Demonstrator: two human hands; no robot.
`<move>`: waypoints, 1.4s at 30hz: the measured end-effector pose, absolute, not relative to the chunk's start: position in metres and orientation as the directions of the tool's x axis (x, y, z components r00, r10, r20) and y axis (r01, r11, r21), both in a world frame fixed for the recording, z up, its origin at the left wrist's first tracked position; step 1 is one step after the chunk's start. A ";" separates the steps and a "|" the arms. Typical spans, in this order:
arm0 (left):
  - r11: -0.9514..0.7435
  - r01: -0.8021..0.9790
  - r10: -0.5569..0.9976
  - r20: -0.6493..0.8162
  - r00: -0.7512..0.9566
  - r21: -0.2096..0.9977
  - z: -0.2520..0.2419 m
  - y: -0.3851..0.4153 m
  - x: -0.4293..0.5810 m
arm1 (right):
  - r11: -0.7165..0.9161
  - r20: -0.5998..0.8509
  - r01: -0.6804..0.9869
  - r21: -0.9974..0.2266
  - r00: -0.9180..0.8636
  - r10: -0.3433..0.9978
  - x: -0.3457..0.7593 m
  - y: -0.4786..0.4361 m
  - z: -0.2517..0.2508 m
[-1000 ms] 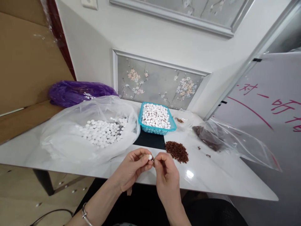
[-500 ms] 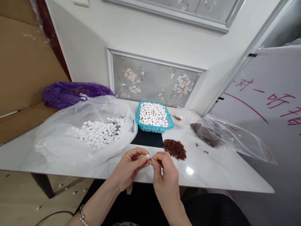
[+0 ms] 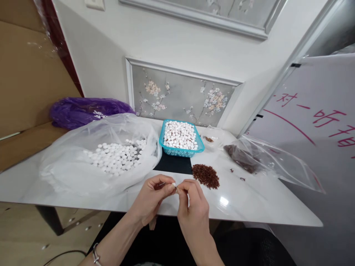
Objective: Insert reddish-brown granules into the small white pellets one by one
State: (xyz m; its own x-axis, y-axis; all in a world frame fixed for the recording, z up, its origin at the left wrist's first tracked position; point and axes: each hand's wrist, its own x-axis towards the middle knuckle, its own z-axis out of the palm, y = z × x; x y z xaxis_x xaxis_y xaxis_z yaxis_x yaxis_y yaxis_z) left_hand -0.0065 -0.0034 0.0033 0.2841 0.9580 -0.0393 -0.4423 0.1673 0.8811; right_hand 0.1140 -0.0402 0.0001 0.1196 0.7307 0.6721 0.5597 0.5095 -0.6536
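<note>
Left hand [image 3: 152,197]: bare, metal bangle [image 3: 95,254] at its wrist; thumb and forefinger pinch one white ball [image 3: 173,184].

Right hand [image 3: 194,207]: bare, fingers curled, thumb and fingertip pressed together right beside that ball; a tiny dark piece shows between the two hands, too small to make out, and whether the right fingertips grip it cannot be told.

Heap of reddish-brown pieces [image 3: 205,176]: on the counter [image 3: 244,203], just beyond the right hand.

Black mat [image 3: 173,164]: flat, straight ahead of the two hands.

Turquoise plastic basket [image 3: 200,147]: beyond the hands, partly over the mat; filled with white balls, brown flecks showing among them.

Translucent plastic bag [image 3: 66,166]: left of and ahead of the left hand, mouth open, white balls within.

Loose brown bits [image 3: 242,179]: two, to the right of the right hand, past the heap.

Clear zip bag [image 3: 288,166]: farther out to the right of the right hand, dark brown contents at its near-left end.

Small clear bag [image 3: 220,135]: beyond the heap, a little brown matter inside.

Purple plastic bag [image 3: 69,111]: far left of the left hand, behind the translucent bag.
</note>
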 end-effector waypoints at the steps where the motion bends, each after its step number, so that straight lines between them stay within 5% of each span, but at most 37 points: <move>1: 0.168 -0.442 0.958 -0.040 0.286 0.881 0.003 -0.003 -0.007 | 0.510 0.672 0.560 -0.653 0.117 0.732 0.114 -0.040 0.000; 15: 0.181 -0.450 0.957 -0.051 0.286 0.874 0.000 -0.001 -0.008 | 0.515 0.647 0.518 -0.683 0.100 0.756 0.113 -0.034 -0.001; 22: 0.224 -0.488 0.931 -0.037 0.363 0.843 0.000 -0.002 -0.008 | 0.358 0.362 0.172 -0.918 -0.005 0.932 0.127 -0.038 0.003; 30: 0.305 -0.469 0.900 -0.089 0.427 0.829 0.009 -0.005 -0.009 | 0.426 0.390 0.344 -0.837 -0.171 0.905 0.134 -0.045 0.019; 42: 0.297 -0.434 0.886 -0.076 0.457 0.850 0.003 -0.004 -0.009 | 0.481 0.461 0.379 -0.791 -0.147 0.875 0.132 -0.044 0.010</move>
